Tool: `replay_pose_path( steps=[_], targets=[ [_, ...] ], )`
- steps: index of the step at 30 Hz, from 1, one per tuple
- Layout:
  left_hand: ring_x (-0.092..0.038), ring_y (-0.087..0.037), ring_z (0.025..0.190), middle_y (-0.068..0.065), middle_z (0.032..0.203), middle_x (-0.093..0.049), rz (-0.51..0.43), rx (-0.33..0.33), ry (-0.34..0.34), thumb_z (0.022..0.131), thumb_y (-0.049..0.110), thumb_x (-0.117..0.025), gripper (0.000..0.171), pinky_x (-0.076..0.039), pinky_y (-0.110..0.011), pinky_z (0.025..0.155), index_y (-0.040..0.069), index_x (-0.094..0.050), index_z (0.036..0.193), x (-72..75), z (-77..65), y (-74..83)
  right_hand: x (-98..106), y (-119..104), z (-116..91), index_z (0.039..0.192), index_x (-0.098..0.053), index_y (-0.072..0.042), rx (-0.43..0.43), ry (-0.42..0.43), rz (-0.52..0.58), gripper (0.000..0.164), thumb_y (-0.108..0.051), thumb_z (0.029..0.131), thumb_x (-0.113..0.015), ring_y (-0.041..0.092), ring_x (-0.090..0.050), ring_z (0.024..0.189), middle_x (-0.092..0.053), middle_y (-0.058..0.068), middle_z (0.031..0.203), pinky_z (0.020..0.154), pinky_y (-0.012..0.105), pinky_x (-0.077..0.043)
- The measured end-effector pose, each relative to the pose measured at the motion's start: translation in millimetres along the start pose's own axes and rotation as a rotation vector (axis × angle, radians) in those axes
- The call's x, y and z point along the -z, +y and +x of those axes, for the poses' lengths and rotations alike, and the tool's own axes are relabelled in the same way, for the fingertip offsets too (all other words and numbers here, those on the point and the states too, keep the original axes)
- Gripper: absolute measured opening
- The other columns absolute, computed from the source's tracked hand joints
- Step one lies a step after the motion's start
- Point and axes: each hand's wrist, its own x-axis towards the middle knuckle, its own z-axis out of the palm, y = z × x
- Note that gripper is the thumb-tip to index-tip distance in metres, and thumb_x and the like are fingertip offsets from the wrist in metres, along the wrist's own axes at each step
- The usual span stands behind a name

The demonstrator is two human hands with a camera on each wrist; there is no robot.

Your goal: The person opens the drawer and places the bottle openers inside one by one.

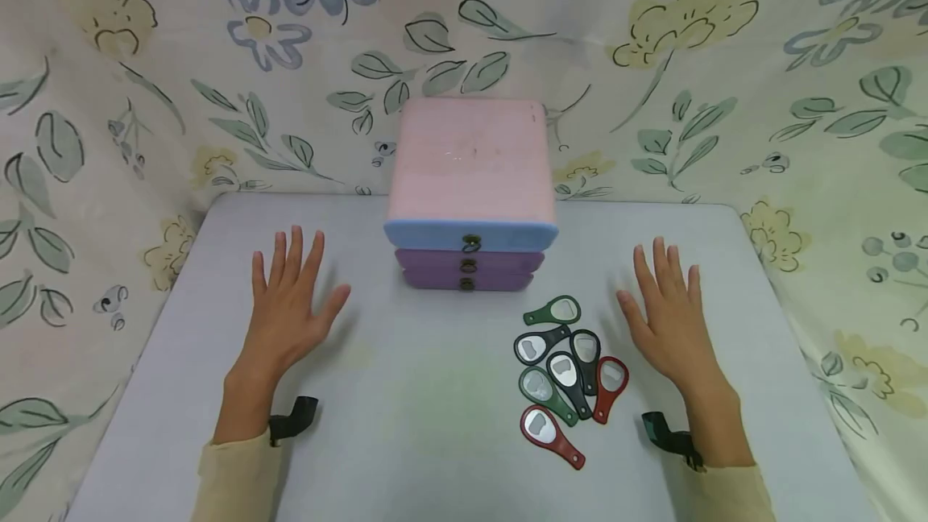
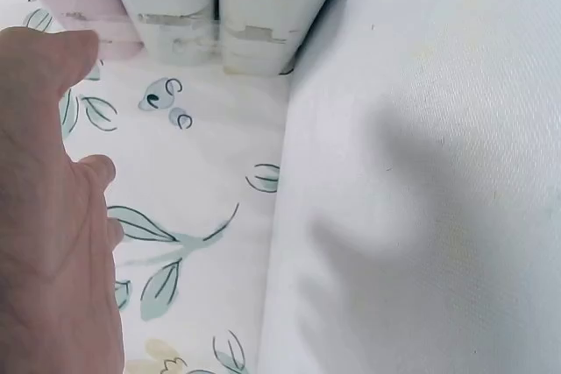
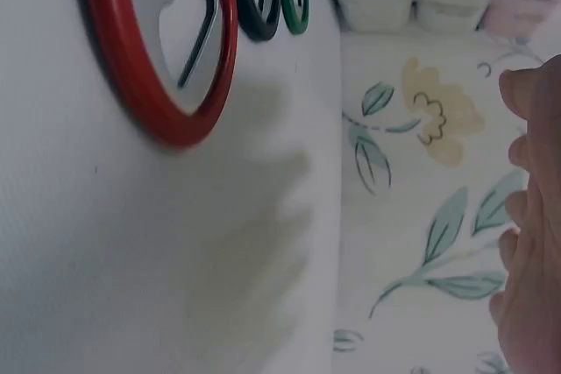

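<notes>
My left hand (image 1: 290, 321) is held palm down with fingers spread, left of a small chest of drawers (image 1: 474, 159). Over on the right, my right hand (image 1: 670, 329) is likewise spread, with nothing in it. Between the chest and that hand lie several bottle openers with metal plates, some overlapping: a green one (image 1: 537, 317), a black one (image 1: 562, 333), and a red one (image 1: 568, 451) lowest. The right wrist view shows a red opener (image 3: 114, 41) close up, apart from the fingers. In the left wrist view, the left hand (image 2: 53, 199) touches nothing.
The chest has a pink top, a blue upper drawer (image 1: 428, 234) and purple drawers (image 1: 428, 261) below, with small metal pulls. It stands at the back of a white table (image 1: 391, 425). Floral cloth (image 1: 464, 14) hangs behind and at both sides. Dark wrist mounts (image 1: 296, 419) project inward.
</notes>
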Motion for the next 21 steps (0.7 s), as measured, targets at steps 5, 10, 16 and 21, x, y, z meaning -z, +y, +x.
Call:
replay_pose_path(
  steps=[5,10,16,21],
  targets=[
    [0.007,-0.037,0.168,-0.01,0.18,0.001,-0.108,-0.015,0.0,0.109,0.056,-0.041,0.078,0.01,-0.065,0.132,0.021,-0.01,0.172,3.1,1.4,3.1,1.7,-10.5,-1.5,0.17,-0.024,-0.015,0.045,0.027,0.02,0.074,-0.042,0.107,-0.053,0.037,-0.005,0.168,-0.014,0.017,0.179,0.135,0.063,0.004],
    [0.003,-0.039,0.168,-0.01,0.181,-0.004,-0.236,-0.039,0.004,0.11,0.05,-0.043,0.076,0.008,-0.065,0.132,0.022,-0.011,0.172,3.5,6.7,7.8,4.6,-23.6,-2.2,0.168,-0.03,-0.013,0.095,0.058,0.058,0.074,-0.036,0.105,-0.059,0.039,-0.012,0.167,-0.019,0.018,0.178,0.137,0.059,-0.002],
    [-0.003,-0.039,0.168,-0.013,0.18,-0.014,-0.424,-0.073,0.023,0.111,0.034,-0.047,0.071,0.001,-0.066,0.133,0.021,-0.014,0.172,0.6,14.1,11.2,5.3,-36.9,-4.5,0.165,-0.036,-0.01,0.126,0.08,0.075,0.073,-0.03,0.101,-0.064,0.043,-0.023,0.164,-0.027,0.02,0.175,0.137,0.055,-0.012],
    [-0.017,-0.037,0.166,-0.01,0.178,-0.023,-0.566,-0.054,0.029,0.112,0.028,-0.049,0.064,-0.015,-0.068,0.132,0.019,-0.023,0.17,1.9,23.5,15.7,6.7,-48.4,-5.8,0.163,-0.041,-0.011,0.118,0.097,0.091,0.073,-0.025,0.098,-0.069,0.046,-0.036,0.157,-0.034,0.019,0.172,0.136,0.054,-0.019]
  ],
)
